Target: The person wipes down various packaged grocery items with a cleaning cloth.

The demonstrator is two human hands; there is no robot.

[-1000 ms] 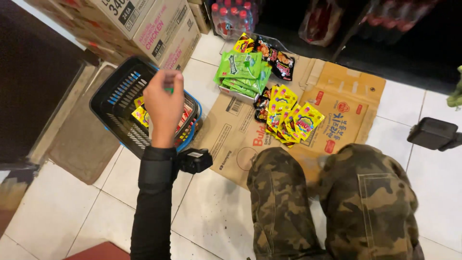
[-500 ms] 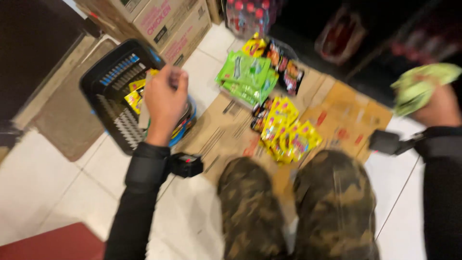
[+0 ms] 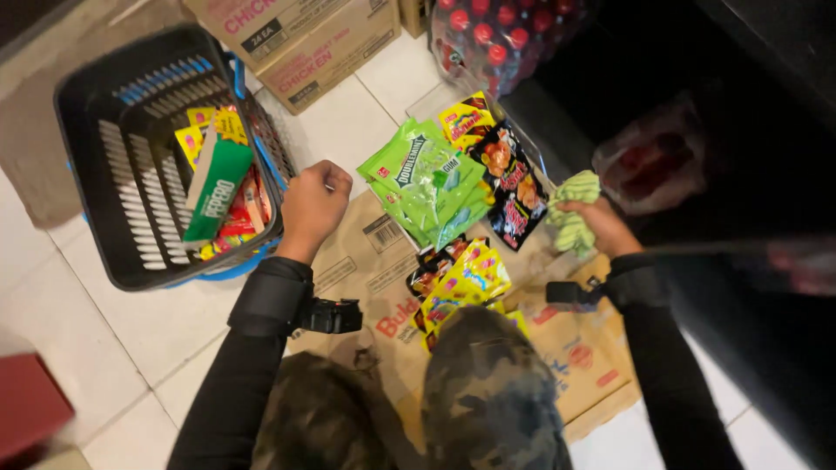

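Note:
My left hand (image 3: 312, 207) is a closed fist beside the rim of a dark shopping basket (image 3: 104, 83), with nothing visible in it. In the basket lie a green box (image 3: 218, 187) and several yellow and red packets. My right hand (image 3: 596, 224) grips a crumpled pale green packet (image 3: 570, 209) over the right end of a flattened cardboard sheet (image 3: 575, 348). On the cardboard lie a pile of green packets (image 3: 427, 183), black packets (image 3: 512, 187) and yellow packets (image 3: 466, 278). My knees in camouflage trousers (image 3: 488, 392) are at the bottom.
Brown cartons (image 3: 305, 39) stand at the top behind the basket. A shrink-wrapped pack of red-capped bottles (image 3: 488, 39) is at the top centre. A dark shelf with a bag (image 3: 653, 161) lies to the right. A red object (image 3: 26, 405) sits at the lower left on the tiled floor.
My left hand has come out of the basket and now hangs beside its rim. My right hand has brought the pale green packet down from the upper right toward the cardboard. The view has shifted.

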